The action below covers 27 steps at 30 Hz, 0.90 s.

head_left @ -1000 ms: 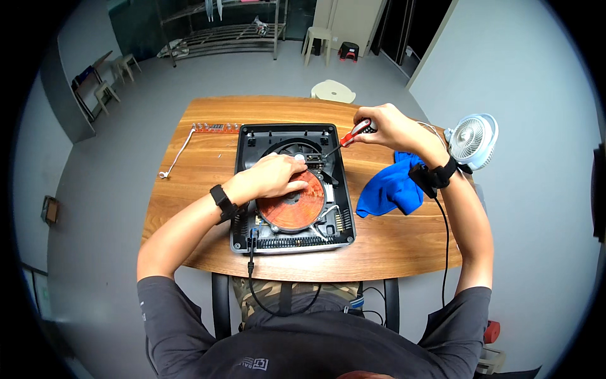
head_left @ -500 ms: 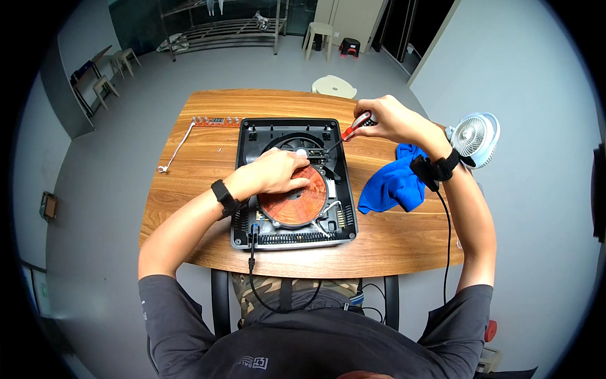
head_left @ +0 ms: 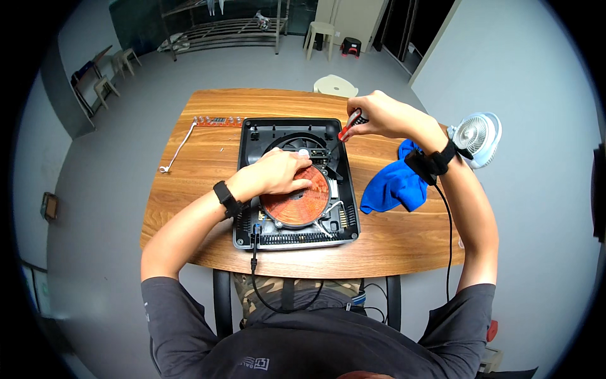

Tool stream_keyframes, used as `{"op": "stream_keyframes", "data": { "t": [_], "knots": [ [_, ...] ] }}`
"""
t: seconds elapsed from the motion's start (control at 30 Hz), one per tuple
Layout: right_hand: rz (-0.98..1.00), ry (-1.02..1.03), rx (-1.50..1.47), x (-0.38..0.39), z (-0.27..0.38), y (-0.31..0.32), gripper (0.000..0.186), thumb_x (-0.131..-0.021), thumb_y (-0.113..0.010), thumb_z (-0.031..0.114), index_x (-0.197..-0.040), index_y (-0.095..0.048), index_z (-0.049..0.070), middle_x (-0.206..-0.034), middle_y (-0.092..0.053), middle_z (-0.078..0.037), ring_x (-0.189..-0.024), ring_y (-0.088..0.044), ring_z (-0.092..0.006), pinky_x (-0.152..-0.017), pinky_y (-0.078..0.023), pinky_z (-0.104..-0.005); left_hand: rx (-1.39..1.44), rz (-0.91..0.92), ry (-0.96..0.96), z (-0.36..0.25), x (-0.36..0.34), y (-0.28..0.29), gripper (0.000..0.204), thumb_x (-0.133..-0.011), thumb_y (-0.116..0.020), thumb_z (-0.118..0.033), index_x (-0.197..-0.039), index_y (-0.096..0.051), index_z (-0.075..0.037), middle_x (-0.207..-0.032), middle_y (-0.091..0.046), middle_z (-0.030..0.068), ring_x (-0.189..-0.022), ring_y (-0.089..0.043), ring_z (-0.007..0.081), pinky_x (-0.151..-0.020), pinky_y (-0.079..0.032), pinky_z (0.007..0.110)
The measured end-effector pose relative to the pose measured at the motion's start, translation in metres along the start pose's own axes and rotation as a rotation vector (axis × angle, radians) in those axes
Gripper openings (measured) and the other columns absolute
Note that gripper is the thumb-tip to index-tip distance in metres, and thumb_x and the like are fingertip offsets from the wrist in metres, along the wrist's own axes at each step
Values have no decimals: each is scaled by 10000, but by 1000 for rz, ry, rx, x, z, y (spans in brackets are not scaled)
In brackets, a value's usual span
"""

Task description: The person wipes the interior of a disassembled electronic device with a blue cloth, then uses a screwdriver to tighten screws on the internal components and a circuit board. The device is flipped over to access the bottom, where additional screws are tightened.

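Note:
An opened black appliance casing (head_left: 242,189) holds a copper-coloured coil disc (head_left: 290,208), a black fan and a small circuit board. My left hand (head_left: 281,174) lies over the coil's upper part with fingers apart, fingertips touching near a round white piece (head_left: 303,153). My right hand (head_left: 375,117) grips a red and grey-handled screwdriver (head_left: 343,134), whose shaft points down-left to the board right of the white piece; the exact tip is too small to make out. A black cord plugs into the casing's near edge.
A wooden table (head_left: 170,215) carries an orange button board (head_left: 218,120) with a white lead at back left and a blue cloth (head_left: 394,189) beside the casing. A white fan (head_left: 473,139) stands at the right edge; stools (head_left: 334,85) are beyond.
My right hand and the screwdriver handle have shifted slightly left and up, the tool standing a little steeper. My left hand stays over the coil. The whole view has shifted slightly.

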State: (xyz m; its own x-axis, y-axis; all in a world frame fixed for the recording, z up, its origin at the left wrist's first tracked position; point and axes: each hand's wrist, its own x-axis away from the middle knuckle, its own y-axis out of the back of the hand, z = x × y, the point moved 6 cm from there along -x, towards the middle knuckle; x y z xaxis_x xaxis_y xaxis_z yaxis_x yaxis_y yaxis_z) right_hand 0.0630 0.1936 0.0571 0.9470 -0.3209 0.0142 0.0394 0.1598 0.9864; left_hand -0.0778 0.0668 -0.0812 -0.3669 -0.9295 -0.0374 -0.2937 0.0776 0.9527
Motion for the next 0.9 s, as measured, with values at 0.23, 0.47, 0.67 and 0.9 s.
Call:
{"op": "stream_keyframes", "data": {
  "t": [0.23, 0.47, 0.67, 0.9],
  "knots": [
    [71, -223, 142, -24, 13, 3, 603, -973, -658, 529, -1015, -625, -71, -900, -724, -271, -872, -708, -441, -773, -566, -478, -8, -15, -19, -2, 2, 4, 557, -943, -691, -422, -1266, -654, 30, -1310, -666, 254, -1226, -637, 390, -1043, -515, 462],
    [62, -231, 188, -34, -12, 3, 457, -1007, -585, 390, -1134, -613, -49, -993, -738, -280, -953, -721, -425, -847, -581, -490, -33, -39, -65, -4, -5, 4, 561, -942, -700, -402, -1301, -646, 26, -1324, -659, 261, -1229, -639, 398, -1062, -515, 455],
    [13, -306, 153, -38, -9, -2, 455, -1050, -507, 383, -1074, -656, -46, -856, -743, -217, -875, -729, -409, -806, -587, -488, -30, 7, -25, -7, -5, 7, 558, -936, -708, -387, -1305, -649, 27, -1332, -656, 256, -1227, -638, 400, -1049, -521, 463],
    [36, -315, 147, -38, -2, -1, 492, -1016, -548, 414, -1140, -653, -51, -969, -741, -243, -990, -711, -403, -891, -566, -464, -50, -36, -63, -7, -4, 6, 540, -938, -710, -355, -1303, -648, 38, -1319, -660, 262, -1225, -636, 408, -1048, -521, 462]
  ]
}}
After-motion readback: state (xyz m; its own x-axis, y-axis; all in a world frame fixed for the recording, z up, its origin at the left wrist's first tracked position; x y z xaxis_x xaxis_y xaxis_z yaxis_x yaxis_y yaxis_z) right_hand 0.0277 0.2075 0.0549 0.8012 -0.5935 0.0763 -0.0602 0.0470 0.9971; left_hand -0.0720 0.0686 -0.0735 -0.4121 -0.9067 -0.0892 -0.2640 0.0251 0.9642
